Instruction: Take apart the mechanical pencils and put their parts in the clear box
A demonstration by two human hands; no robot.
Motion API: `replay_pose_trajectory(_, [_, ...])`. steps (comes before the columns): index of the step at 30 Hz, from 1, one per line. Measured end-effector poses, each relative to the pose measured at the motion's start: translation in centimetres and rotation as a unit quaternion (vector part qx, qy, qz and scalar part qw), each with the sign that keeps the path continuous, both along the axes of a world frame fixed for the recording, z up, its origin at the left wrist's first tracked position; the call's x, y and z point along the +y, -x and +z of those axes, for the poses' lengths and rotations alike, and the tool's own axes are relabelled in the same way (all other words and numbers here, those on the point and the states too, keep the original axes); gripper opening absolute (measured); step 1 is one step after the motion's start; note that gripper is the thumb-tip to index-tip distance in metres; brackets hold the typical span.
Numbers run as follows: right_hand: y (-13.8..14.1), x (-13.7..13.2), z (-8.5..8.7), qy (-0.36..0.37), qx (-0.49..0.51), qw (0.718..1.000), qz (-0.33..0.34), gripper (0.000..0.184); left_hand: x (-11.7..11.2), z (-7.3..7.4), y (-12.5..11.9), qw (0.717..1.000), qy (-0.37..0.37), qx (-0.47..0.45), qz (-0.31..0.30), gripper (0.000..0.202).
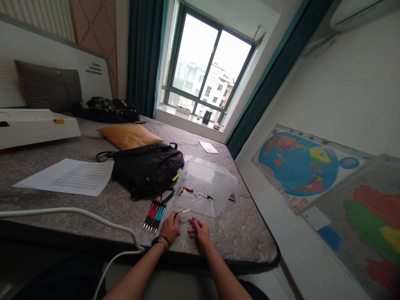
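My left hand (171, 228), with a watch on its wrist, pinches a thin white pen part (183, 212) that points up and to the right. My right hand (200, 231) rests on the mattress close beside it, fingers curled over small pieces I cannot make out. Just left of my hands lies a row of several pens (154, 215) in red, blue and black. Right behind my hands sits a clear plastic box (218, 181) holding a few loose pens and pen parts.
A black bag (146, 166) lies behind the pens, with an orange cushion (128, 135) beyond it. Printed sheets (67, 176) lie to the left, and a white cable (78, 213) runs along the mattress edge. World maps (300, 166) hang on the right wall.
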State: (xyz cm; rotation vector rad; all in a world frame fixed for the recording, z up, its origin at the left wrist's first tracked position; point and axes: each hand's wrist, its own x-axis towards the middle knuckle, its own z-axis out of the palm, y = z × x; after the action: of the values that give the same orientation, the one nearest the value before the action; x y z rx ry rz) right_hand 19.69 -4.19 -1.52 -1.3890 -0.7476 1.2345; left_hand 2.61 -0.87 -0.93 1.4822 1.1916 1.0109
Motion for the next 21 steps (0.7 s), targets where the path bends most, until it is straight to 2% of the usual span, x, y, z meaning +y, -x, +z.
replay_pose_trajectory(3, [0.0,-0.1,-0.3,-0.009,-0.014,0.997,-0.074,0.045,0.5,-0.7,-0.1,0.998,0.014,-0.056,-0.006,0.031])
replay_pose_trajectory(4, [0.0,-0.1,-0.4,-0.001,-0.026,0.997,-0.077,0.043,0.6,-1.0,-0.1,0.997,0.021,-0.071,-0.007,0.032])
replay_pose_trajectory(6, [0.1,-0.1,-0.5,0.029,-0.052,0.997,-0.041,0.039,0.8,-1.5,-0.1,0.995,0.030,-0.092,-0.012,0.034])
replay_pose_trajectory(8, [0.0,0.1,-0.1,0.065,-0.072,0.995,0.036,0.038,1.0,-2.0,-0.2,0.994,0.031,-0.101,-0.016,0.035])
replay_pose_trajectory(10, [-0.3,0.7,1.2,0.078,-0.094,0.988,0.094,0.039,1.1,-2.2,-0.2,0.994,0.034,-0.105,-0.014,0.035])
replay_pose_trajectory(11, [-0.6,1.1,2.1,0.066,-0.103,0.988,0.097,0.040,1.2,-2.3,-0.2,0.994,0.036,-0.107,-0.012,0.034])
replay_pose_trajectory(12, [-0.9,1.6,3.2,0.043,-0.115,0.990,0.074,0.043,1.2,-2.3,-0.2,0.993,0.039,-0.109,-0.011,0.034])
replay_pose_trajectory(14, [-1.6,2.6,5.3,-0.045,-0.109,0.991,-0.060,0.051,1.3,-2.3,-0.1,0.992,0.042,-0.116,-0.012,0.033])
replay_pose_trajectory(16, [-2.0,3.2,6.4,-0.087,-0.110,0.977,-0.159,0.058,1.3,-2.3,-0.1,0.992,0.042,-0.120,-0.015,0.033])
replay_pose_trajectory(17, [-2.1,3.2,6.3,-0.088,-0.119,0.973,-0.176,0.059,1.2,-2.3,-0.1,0.992,0.041,-0.119,-0.016,0.033])
replay_pose_trajectory(18, [-1.9,3.0,5.8,-0.075,-0.131,0.975,-0.166,0.059,1.2,-2.3,-0.1,0.992,0.039,-0.115,-0.017,0.033])
replay_pose_trajectory(19, [-1.7,2.6,4.8,-0.055,-0.142,0.979,-0.135,0.057,1.2,-2.3,-0.1,0.993,0.037,-0.109,-0.018,0.033])
replay_pose_trajectory(21, [-0.8,1.5,2.2,0.007,-0.127,0.992,-0.028,0.054,1.1,-2.5,-0.2,0.995,0.031,-0.092,-0.025,0.033])
